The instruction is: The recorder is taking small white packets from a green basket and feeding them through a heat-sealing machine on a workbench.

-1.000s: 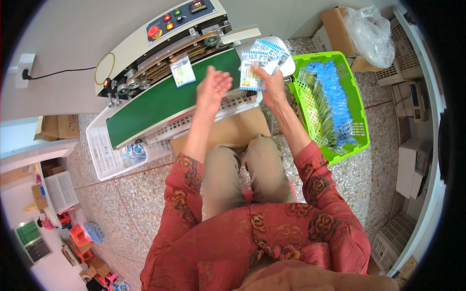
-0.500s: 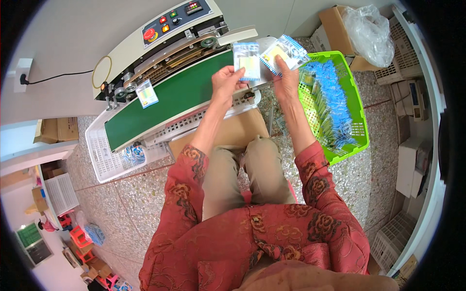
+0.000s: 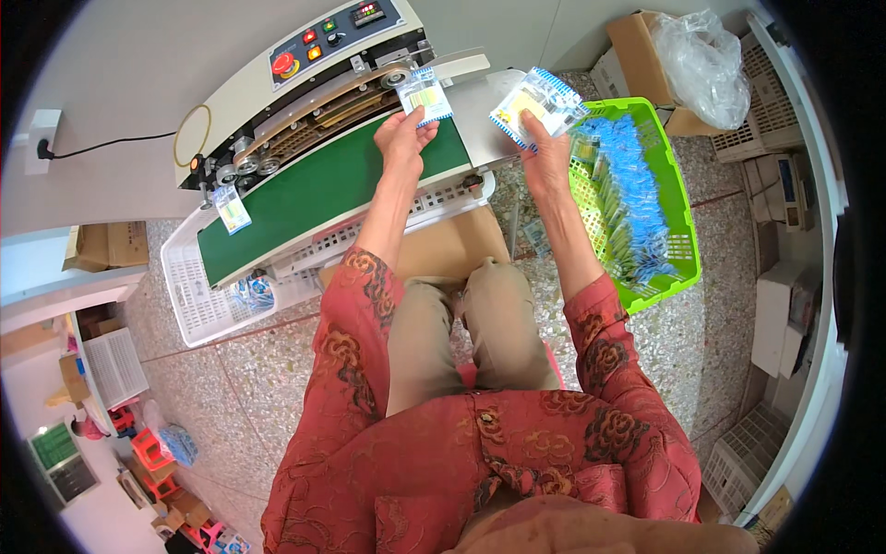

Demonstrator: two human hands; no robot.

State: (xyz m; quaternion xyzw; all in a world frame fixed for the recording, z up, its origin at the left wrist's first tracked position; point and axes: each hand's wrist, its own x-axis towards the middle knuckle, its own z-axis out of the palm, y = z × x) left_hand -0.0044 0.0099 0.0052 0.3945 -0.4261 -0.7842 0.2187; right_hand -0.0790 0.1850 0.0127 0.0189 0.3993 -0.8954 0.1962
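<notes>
My left hand (image 3: 403,140) pinches the lower edge of a clear packet with blue trim (image 3: 425,95). That packet's upper edge meets the rollers of the band sealing machine (image 3: 318,88), over the right end of its green conveyor belt (image 3: 351,175). In my right hand (image 3: 546,152) are several similar packets (image 3: 544,103), stacked and fanned a little, with the thumb on top. They are above the metal plate (image 3: 489,120) at the belt's right end. Another packet (image 3: 232,210) rides at the far left of the belt, its top edge at the machine's rollers.
A green basket (image 3: 685,222) full of blue-edged packets stands at the right. Below the belt's left end sits a white crate (image 3: 180,286) with packets in it. A cardboard box (image 3: 637,51) and a clear plastic bag (image 3: 706,69) are at the back right.
My left hand has carried its packet left and up to the machine's rollers. The other packet on the belt has travelled left and down. My right hand has hardly moved.
</notes>
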